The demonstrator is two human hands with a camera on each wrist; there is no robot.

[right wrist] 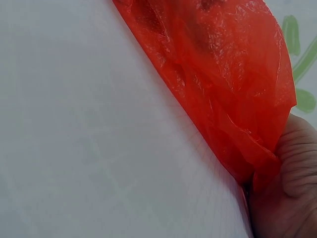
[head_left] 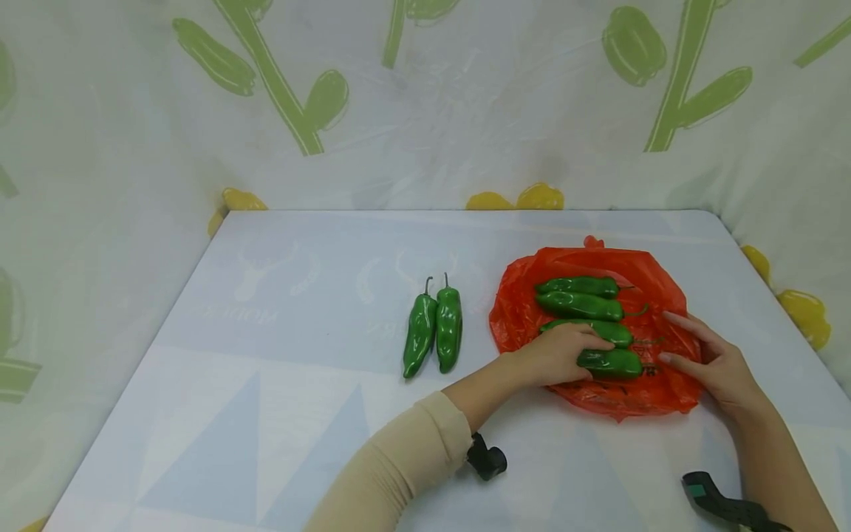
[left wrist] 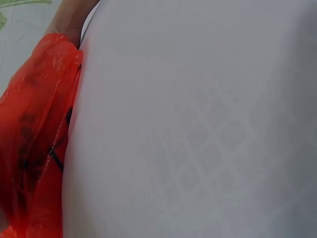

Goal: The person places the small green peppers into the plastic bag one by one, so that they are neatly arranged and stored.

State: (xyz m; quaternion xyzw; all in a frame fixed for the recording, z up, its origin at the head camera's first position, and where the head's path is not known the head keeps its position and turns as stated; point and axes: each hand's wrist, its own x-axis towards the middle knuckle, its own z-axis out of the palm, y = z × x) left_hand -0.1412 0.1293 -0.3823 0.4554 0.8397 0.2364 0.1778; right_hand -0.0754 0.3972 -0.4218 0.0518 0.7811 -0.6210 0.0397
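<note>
A crumpled red plastic bag [head_left: 525,299] lies spread on the table, with several glossy green peppers [head_left: 578,304] in a column on it, stems to the right. My left hand [head_left: 555,355] reaches across from the left and holds the nearest pepper [head_left: 612,363] between thumb and fingers. On the bag's right side rests my right hand [head_left: 721,369], thumb and fingers spread over the red plastic. In the right wrist view the bag [right wrist: 223,84] folds against the right hand [right wrist: 297,183]. The left wrist view shows the bag [left wrist: 39,99] and a dark stem.
Two more green peppers [head_left: 420,336] lie side by side left of the bag, stems pointing away. The pale table [head_left: 266,414] carries blue triangle prints. Behind it hangs a cloth [head_left: 499,111] with a green plant pattern. Black wrist devices [head_left: 488,458] sit by both forearms.
</note>
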